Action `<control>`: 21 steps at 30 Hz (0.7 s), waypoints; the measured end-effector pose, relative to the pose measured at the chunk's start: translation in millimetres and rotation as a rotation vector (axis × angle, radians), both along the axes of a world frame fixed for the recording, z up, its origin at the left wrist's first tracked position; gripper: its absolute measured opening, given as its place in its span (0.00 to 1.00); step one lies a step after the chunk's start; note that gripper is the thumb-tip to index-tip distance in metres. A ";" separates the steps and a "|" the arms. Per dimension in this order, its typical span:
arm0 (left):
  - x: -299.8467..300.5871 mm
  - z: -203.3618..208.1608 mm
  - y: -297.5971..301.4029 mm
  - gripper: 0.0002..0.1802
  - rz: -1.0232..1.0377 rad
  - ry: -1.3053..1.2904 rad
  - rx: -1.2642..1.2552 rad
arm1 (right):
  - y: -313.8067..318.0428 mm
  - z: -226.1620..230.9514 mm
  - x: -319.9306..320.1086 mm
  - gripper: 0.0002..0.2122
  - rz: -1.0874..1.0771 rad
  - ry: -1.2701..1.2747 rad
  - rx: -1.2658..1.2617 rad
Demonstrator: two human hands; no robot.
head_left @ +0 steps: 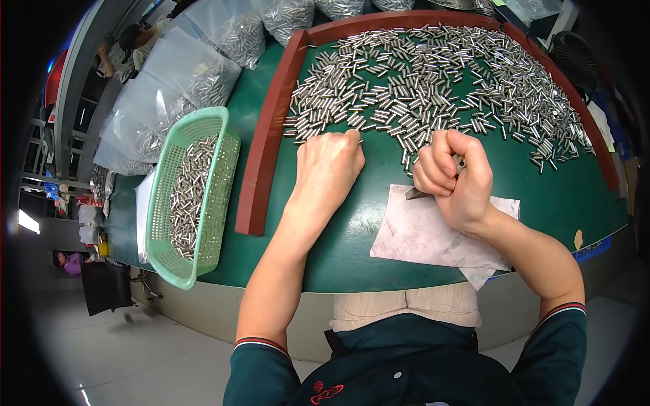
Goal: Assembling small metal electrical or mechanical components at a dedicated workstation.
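Observation:
A wide spread of short shiny metal pins [413, 101] covers the far part of the green table [338, 223]. At its near edge my left hand [328, 159] is closed, back upward, over the table; whatever its fingers hold is hidden. To the right, my right hand [457, 176] is curled closed with its fingers turned inward above a smudged pale cloth [433, 237]. A dark metal tip [416, 194] shows below its fingers, and something greyish glints inside the palm, too little to name.
Dark red rails [264, 162] border the pins. On the left stands a light green basket [223, 196] with more pins inside. Clear plastic bags of pins [210, 74] line the far left edge. A black fan [574, 57] stands at the far right. Another person [139, 40] is at the upper left.

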State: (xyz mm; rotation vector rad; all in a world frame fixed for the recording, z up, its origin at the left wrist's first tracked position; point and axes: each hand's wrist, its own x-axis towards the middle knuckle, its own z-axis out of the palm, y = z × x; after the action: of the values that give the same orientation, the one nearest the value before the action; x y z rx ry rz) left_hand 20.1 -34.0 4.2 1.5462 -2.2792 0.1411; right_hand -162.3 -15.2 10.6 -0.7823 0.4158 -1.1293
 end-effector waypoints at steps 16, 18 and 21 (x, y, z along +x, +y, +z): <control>-4.0 -4.1 4.2 0.07 -0.223 0.884 -0.164 | 0.5 2.5 0.8 0.15 -0.010 -0.004 0.021; -5.4 -4.4 4.9 0.07 -0.254 0.885 -0.175 | 1.0 2.5 0.1 0.15 -0.019 0.008 0.033; -6.3 -4.0 4.8 0.07 -0.281 0.896 -0.172 | 0.5 1.5 -0.6 0.15 -0.020 0.005 0.026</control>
State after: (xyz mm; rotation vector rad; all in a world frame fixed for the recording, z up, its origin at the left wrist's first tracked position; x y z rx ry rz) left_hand 13.8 -29.2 0.2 0.9037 -1.6626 -0.3552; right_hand -162.9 -14.7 12.2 -0.7597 0.4432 -1.1384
